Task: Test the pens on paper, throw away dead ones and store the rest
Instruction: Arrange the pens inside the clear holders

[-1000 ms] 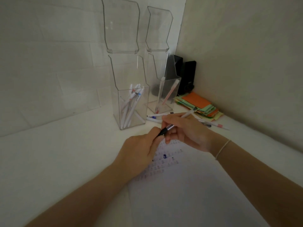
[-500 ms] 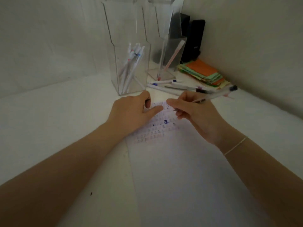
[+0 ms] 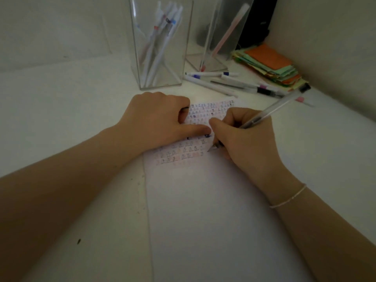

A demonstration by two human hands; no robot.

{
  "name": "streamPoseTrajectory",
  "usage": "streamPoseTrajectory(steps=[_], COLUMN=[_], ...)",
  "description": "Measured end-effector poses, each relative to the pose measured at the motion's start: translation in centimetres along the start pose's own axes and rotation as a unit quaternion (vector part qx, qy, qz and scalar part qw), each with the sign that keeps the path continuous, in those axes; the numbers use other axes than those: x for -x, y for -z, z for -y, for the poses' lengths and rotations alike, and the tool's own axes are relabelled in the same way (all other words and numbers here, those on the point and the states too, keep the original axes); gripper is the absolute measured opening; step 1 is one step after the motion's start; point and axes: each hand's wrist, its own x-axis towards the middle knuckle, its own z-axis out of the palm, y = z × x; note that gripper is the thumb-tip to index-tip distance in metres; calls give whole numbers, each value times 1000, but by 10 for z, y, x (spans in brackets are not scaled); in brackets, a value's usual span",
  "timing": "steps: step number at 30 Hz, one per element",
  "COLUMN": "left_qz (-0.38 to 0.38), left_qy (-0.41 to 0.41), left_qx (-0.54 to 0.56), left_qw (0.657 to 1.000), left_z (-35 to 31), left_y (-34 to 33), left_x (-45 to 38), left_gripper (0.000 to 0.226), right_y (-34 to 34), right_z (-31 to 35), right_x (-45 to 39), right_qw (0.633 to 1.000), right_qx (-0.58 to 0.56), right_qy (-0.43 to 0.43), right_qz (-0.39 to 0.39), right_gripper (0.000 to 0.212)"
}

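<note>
White desk (image 3: 61,119) ran into a corner, dim light. A sheet of paper (image 3: 213,210) lay lengthwise in front of the person, rows of small ink marks across its top part. Left hand (image 3: 158,119) rested on the marked area, fingers curled under, thumb stretched flat along the sheet, gripping nothing. Right hand (image 3: 248,143) held a clear pen (image 3: 270,112) in a writing grip, fingers clamped round the barrel, tip down at the paper just below the marks; could not tell if it touched. Dark pen cap pointed up and right. Thin bracelet (image 3: 289,197) on the right wrist. Behind the hands stood a clear box (image 3: 140,47) with several white pens (image 3: 158,47) leaning inside. Beside it to the right, a second clear box (image 3: 209,66) held one pinkish pen (image 3: 230,31). Loose pens (image 3: 227,83) lay on the desk in front of the second box. Stack of coloured paper notes (image 3: 270,64), orange on top, sat by the right wall. Dark object (image 3: 258,23) in the corner, unclear what.
</note>
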Motion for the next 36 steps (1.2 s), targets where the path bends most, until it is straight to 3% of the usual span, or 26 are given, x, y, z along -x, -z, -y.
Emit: streamPoseTrajectory(steps=[9,36], left_qz=[13,26], left_qy=[-2,0], left_qx=[11,9], left_qw=[1000,1000], left_z=[0,-1], left_y=[2,6], left_x=[1,2], left_gripper=[63,63], right_y=[0,1], right_z=[1,-2], right_x=[-2,0], right_qw=[999,1000], right_qx=[-17,-8], right_qy=[-29,6], right_qz=[22,23], right_gripper=[33,33])
